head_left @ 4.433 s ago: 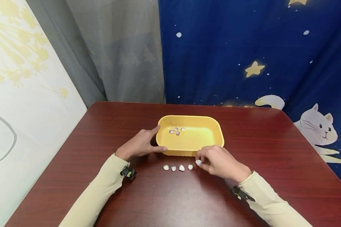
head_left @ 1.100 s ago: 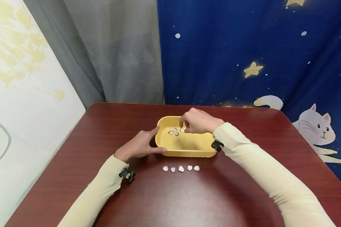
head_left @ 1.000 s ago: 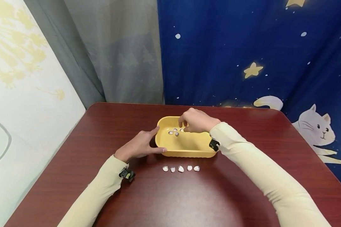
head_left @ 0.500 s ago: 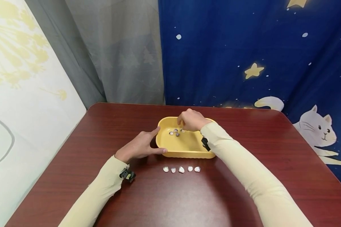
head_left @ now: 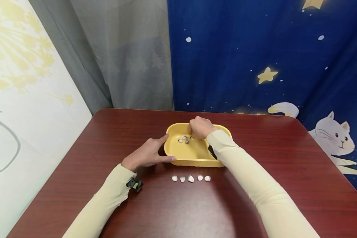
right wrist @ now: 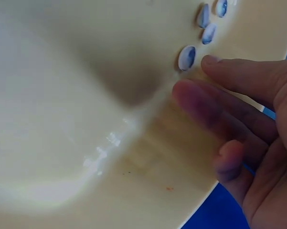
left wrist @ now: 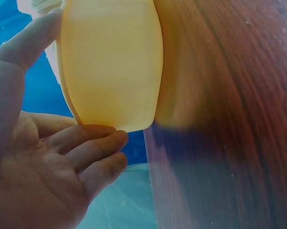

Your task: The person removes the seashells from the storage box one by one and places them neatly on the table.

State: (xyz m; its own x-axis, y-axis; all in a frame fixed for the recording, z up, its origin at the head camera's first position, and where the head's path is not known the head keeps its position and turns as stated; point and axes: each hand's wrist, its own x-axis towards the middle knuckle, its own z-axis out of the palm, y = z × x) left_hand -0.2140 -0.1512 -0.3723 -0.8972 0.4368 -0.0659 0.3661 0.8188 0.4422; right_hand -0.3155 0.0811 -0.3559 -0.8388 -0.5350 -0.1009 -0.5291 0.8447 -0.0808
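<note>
A yellow tub (head_left: 200, 163) holds several small shells (head_left: 180, 140) toward its left back. My left hand (head_left: 147, 153) grips the tub's left end, thumb at the front rim; in the left wrist view, fingers of the hand (left wrist: 52, 162) bend against the tub wall (left wrist: 112, 62). My right hand (head_left: 200, 128) reaches down inside the tub. The right wrist view shows this hand (right wrist: 258, 124) with thumb and fingers apart, fingertips beside the nearest white-and-blue shell (right wrist: 186, 58), holding nothing. In front of the tub, several pale shells (head_left: 191, 178) lie in a row.
The dark red wooden table (head_left: 285, 158) extends around the tub. Behind it hang a grey curtain (head_left: 134, 59) and a blue curtain (head_left: 226, 59) with stars and a cat. A white patterned surface (head_left: 23, 109) stands at the left.
The right hand has let go of a shell at the row's right end and moved back into the tub, then lower and slightly left near the shells. The left hand stays on the tub.
</note>
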